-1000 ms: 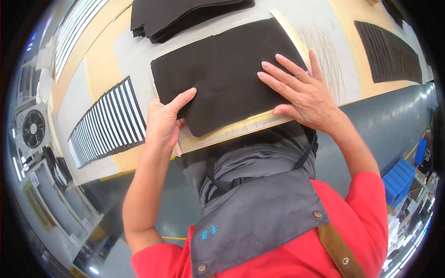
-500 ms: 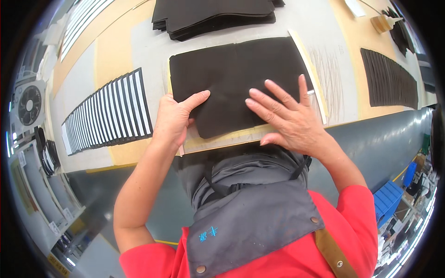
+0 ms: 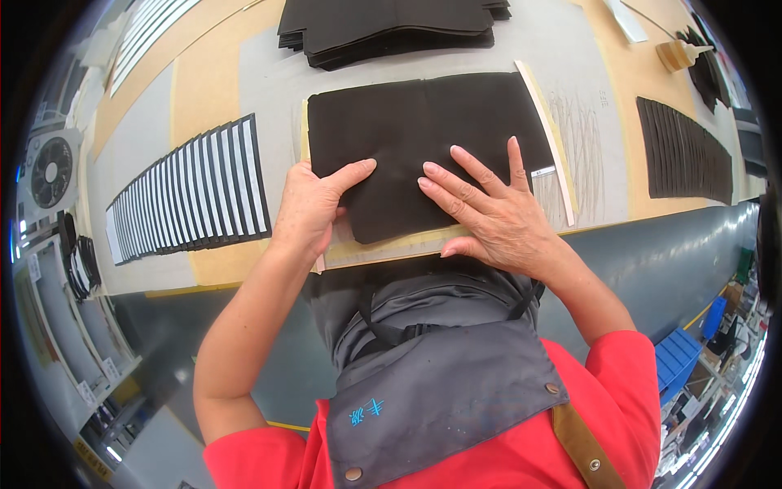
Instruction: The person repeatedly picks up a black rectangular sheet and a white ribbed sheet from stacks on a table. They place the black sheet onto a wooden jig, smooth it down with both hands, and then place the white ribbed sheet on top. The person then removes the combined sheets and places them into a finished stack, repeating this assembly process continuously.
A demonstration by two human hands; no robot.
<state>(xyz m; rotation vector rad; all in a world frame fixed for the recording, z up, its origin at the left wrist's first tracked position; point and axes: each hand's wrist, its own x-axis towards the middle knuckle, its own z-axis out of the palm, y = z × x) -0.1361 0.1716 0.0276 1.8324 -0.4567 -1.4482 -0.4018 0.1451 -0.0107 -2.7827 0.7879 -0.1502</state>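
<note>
A flat black sheet (image 3: 407,122), leather-like or fabric, lies in front of me between two pale strips fixed on the table. At its near left corner my left hand (image 3: 314,204) pinches it, thumb on top and the other fingers curled at or under the edge, partly hidden. My right hand (image 3: 489,208) rests flat on the sheet's near right part with fingers spread, hiding that corner. A small white tab (image 3: 543,171) shows at the right edge, beside the pale right-hand strip (image 3: 546,138).
Beyond the sheet stands a stack of black pieces (image 3: 391,33). Overlapping black-and-white strips (image 3: 191,191) fan out at left, dark strips (image 3: 683,151) at right. A bottle of amber liquid (image 3: 680,55) lies far right. The table's near edge (image 3: 611,228) runs before me.
My right hand has slid slightly left across the sheet, and more of the white tab shows. My left hand keeps its hold. The whole view has shifted a little.
</note>
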